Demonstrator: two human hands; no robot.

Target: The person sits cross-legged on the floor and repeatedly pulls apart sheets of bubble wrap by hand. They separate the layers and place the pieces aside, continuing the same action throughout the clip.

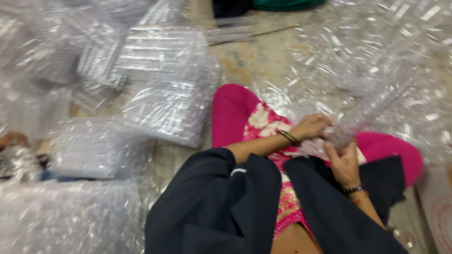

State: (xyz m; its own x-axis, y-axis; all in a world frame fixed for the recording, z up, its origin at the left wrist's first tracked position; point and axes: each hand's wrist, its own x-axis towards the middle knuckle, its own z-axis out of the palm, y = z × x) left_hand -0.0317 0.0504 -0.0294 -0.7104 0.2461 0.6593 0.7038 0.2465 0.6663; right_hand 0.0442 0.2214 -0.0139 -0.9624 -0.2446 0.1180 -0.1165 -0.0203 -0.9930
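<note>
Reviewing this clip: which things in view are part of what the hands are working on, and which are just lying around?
In hand:
- left hand and right hand, both gripping the clear plastic bundle over the lap

Lying about:
- flat clear plastic packs stacked on the floor
- bubble wrap sheet at lower left
- green cloth at the top edge
- another person's hand at far left

I see stacked plastic packs [160,89] on the floor [263,61] left of my lap, loose plastic sheet [391,66] right.
</note>
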